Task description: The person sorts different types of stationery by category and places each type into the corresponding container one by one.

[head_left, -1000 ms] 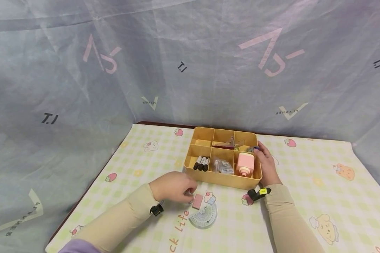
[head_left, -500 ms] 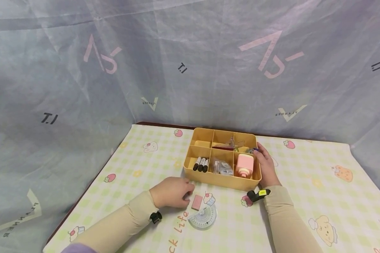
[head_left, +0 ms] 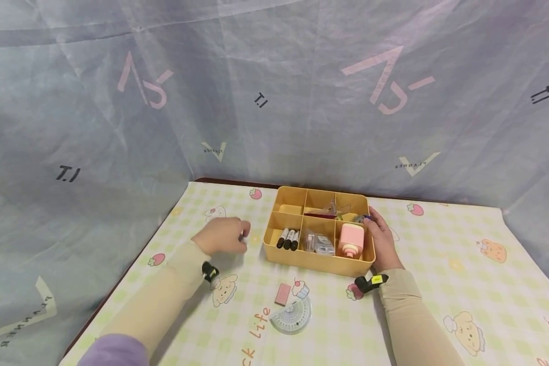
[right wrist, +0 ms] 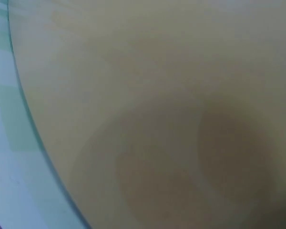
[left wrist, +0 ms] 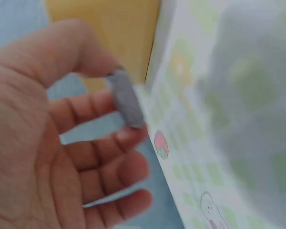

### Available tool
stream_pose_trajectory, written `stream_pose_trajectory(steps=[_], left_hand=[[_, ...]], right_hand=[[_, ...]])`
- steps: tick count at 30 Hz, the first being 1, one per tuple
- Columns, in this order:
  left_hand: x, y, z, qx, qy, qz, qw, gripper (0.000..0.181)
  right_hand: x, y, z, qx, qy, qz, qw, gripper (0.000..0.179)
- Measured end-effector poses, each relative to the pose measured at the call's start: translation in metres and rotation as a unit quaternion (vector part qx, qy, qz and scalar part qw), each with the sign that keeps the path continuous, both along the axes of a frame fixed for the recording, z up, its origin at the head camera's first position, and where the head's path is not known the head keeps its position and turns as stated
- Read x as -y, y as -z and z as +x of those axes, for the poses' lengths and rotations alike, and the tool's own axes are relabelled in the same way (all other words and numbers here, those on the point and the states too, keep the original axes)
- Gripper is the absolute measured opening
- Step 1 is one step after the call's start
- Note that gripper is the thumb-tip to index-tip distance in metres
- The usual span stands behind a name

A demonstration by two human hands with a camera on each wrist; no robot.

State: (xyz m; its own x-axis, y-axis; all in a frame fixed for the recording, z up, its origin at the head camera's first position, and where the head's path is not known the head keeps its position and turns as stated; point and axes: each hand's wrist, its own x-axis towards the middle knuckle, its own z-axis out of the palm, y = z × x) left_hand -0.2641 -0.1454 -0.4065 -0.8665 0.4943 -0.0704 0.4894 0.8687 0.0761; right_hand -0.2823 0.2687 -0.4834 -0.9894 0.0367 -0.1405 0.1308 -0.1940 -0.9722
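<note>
In the left wrist view, my left hand pinches a small grey block with darker ends between thumb and fingers; its exact kind is unclear. In the head view this left hand hovers above the cloth, left of a yellow divided storage box and apart from it. My right hand holds the box's right side. The box contains black-and-white markers, a clear package and a pink bottle. A blurred yellow wall fills most of the right wrist view.
On the checked tablecloth, a pink eraser and a clear protractor lie in front of the box. Clear and red items sit in a back compartment; the back-left compartment shows only its floor. A grey curtain hangs behind the table.
My left hand has moved away from beside the pink eraser, up and to the left, carrying the grey block. My right hand and the box stay in place.
</note>
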Motion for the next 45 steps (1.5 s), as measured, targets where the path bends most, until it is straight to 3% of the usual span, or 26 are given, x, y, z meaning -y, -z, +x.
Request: stream_pose_trajectory(steps=[5, 11, 19, 26, 34, 41, 45], left_hand=[[0.001, -0.019, -0.032, 0.002, -0.015, 0.062, 0.998, 0.022], [-0.016, -0.025, -0.052, -0.02, -0.02, 0.148, 0.9886, 0.016], [-0.051, -0.022, -0.059, -0.041, -0.056, 0.213, 0.9746, 0.02], [-0.071, -0.016, -0.064, -0.028, -0.045, 0.257, 0.9649, 0.017], [-0.077, -0.005, -0.067, -0.034, -0.06, 0.257, 0.9639, 0.015], [-0.077, -0.004, -0.067, -0.021, -0.06, 0.285, 0.9564, 0.034], [-0.077, -0.004, -0.066, -0.021, -0.064, 0.286, 0.9558, 0.034]], right_hand=[[0.0, -0.001, 0.001, 0.002, 0.004, -0.002, 1.0, 0.067], [0.001, -0.001, 0.001, 0.001, -0.002, -0.001, 1.0, 0.067], [-0.001, -0.002, 0.001, -0.001, -0.001, 0.003, 1.0, 0.066], [-0.001, -0.002, 0.001, 0.0, 0.004, 0.003, 1.0, 0.066], [0.001, -0.002, 0.001, 0.001, -0.006, -0.002, 1.0, 0.065], [0.0, 0.0, 0.0, -0.001, -0.007, 0.011, 0.9999, 0.065], [0.0, -0.001, 0.0, 0.003, -0.005, 0.007, 1.0, 0.065]])
